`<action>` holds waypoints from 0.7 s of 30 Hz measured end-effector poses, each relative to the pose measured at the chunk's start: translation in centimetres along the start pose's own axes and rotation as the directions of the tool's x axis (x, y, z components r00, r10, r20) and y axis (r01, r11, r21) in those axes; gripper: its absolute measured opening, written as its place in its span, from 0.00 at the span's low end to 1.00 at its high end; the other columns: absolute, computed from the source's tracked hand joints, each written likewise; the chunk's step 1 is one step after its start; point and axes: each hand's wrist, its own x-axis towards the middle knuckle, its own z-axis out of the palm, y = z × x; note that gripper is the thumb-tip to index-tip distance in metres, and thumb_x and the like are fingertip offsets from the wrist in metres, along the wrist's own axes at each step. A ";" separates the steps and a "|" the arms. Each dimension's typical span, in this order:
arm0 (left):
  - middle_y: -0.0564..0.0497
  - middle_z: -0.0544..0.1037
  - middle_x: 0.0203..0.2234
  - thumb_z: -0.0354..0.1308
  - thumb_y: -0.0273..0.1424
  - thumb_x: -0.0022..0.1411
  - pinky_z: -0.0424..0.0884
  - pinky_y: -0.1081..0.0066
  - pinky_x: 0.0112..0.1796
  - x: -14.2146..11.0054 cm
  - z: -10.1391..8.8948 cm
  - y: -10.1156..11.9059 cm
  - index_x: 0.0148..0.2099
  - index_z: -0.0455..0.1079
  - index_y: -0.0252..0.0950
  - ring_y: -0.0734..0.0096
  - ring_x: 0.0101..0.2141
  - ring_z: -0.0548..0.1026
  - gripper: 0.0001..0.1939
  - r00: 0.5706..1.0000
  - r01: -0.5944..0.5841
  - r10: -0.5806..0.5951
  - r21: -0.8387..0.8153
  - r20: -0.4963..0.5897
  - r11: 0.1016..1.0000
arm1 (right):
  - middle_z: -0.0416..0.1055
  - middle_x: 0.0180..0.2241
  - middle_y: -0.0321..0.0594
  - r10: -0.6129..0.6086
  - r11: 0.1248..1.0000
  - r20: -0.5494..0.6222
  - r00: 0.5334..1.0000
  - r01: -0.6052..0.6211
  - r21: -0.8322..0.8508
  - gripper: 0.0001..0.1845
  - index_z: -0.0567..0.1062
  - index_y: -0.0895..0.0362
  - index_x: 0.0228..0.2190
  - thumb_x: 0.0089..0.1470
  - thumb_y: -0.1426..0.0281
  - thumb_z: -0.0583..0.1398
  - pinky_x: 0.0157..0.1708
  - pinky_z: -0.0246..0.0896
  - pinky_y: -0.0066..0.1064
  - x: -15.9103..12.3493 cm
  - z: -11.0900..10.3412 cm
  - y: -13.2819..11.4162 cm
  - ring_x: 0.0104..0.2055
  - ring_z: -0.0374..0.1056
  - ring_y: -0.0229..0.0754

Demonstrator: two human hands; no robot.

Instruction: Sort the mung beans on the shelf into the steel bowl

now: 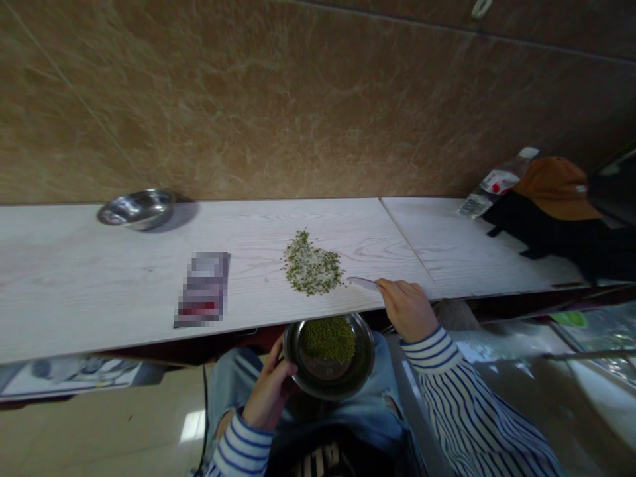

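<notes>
My left hand point(272, 384) grips the left rim of a metal bowl point(365, 371), held over my lap just under the table's front edge. Green beans point(328, 339), looking like mung beans, lie in the bowl. In my right hand point(408, 308) is a thin knife point(364, 283), its blade pointing left, low over the table. A spread pile of green beans mixed with white grains point(313, 266) lies on the white wooden table point(258, 265), just left of the blade's tip. The knife's handle is hidden by my fingers.
A second metal bowl point(138, 209) stands at the back left by the wall. A blurred-out flat item point(203, 289) lies left of the pile. Far right are a plastic bottle point(497, 184), an orange-brown cap point(559, 189) and a black bag-like item point(541, 232).
</notes>
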 end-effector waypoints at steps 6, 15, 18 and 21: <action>0.51 0.75 0.39 0.56 0.24 0.42 0.67 0.68 0.30 0.0 0.2 -0.2 0.58 0.60 0.44 0.67 0.31 0.70 0.37 1.000 -0.006 0.005 0.014 0.025 1.000 | 0.74 0.32 0.42 0.002 1.000 -0.009 1.000 -0.002 0.017 0.12 0.71 0.59 0.40 0.59 0.72 0.50 0.37 0.54 0.33 -0.7 -1.0 0.2 0.35 0.68 0.41; 0.51 0.75 0.39 0.56 0.24 0.42 0.67 0.68 0.31 0.3 -0.2 -0.5 0.58 0.60 0.44 0.66 0.33 0.71 0.38 0.999 -0.007 0.007 0.016 0.033 1.000 | 0.74 0.35 0.41 -0.097 0.977 0.052 0.994 0.085 0.195 0.12 0.71 0.56 0.39 0.59 0.71 0.49 0.40 0.56 0.34 -1.5 -1.7 1.3 0.38 0.68 0.39; 0.51 0.75 0.39 0.57 0.25 0.42 0.67 0.68 0.31 0.3 -0.2 -0.6 0.58 0.60 0.44 0.65 0.34 0.71 0.38 0.999 -0.012 0.011 0.012 0.030 1.000 | 0.75 0.35 0.41 -0.130 0.960 0.082 0.988 0.104 0.260 0.12 0.72 0.56 0.39 0.60 0.70 0.49 0.39 0.56 0.34 0.1 -1.0 2.1 0.38 0.68 0.39; 0.50 0.76 0.38 0.57 0.24 0.41 0.67 0.68 0.31 0.2 -0.2 -0.6 0.59 0.59 0.43 0.63 0.35 0.72 0.39 1.000 -0.012 0.012 0.006 0.013 1.000 | 0.75 0.36 0.40 -0.181 0.944 0.115 0.977 0.139 0.300 0.12 0.72 0.56 0.39 0.60 0.70 0.49 0.40 0.57 0.34 2.6 0.1 2.6 0.39 0.68 0.39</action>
